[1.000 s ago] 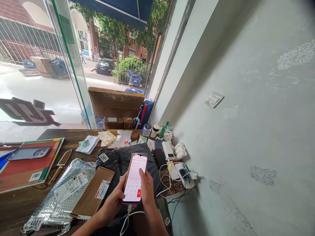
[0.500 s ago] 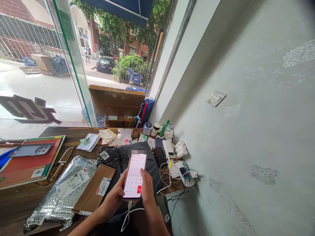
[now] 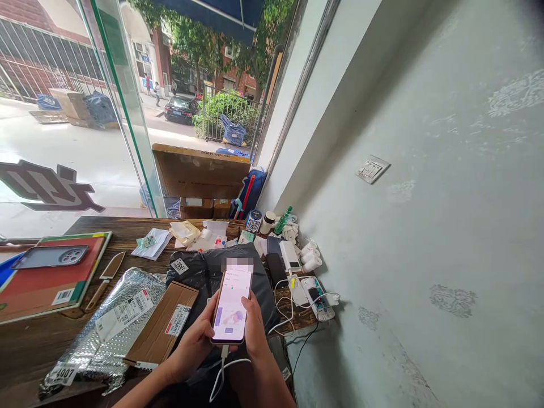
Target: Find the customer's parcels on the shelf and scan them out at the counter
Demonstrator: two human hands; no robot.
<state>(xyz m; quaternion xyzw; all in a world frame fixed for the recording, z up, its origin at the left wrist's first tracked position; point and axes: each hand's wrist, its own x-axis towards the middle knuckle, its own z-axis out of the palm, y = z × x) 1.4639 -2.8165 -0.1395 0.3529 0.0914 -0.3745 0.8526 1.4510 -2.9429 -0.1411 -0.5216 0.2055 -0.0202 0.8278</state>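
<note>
A smartphone (image 3: 233,303) with a lit screen is held upright between both hands, and a white charging cable (image 3: 221,368) runs from its lower end. My left hand (image 3: 202,328) is closed around the phone's left side. On the other side my right hand (image 3: 254,320) grips the right edge, its thumb over the screen. Behind the phone lies a black plastic parcel (image 3: 204,266) with a label. Left of my left hand are a brown cardboard box (image 3: 165,323) and a silver bubble mailer (image 3: 114,323), both labelled.
A knife (image 3: 106,277) and a phone case (image 3: 53,256) on a red-green book (image 3: 80,269) lie at the left of the wooden table. A power strip (image 3: 321,300), tangled cables, paper rolls (image 3: 311,256) and a green bottle (image 3: 283,220) sit by the wall on the right.
The phone's screen has switched from a number keypad to a page with a purple picture. Both hands keep their hold, and my right thumb has shifted slightly up and left.
</note>
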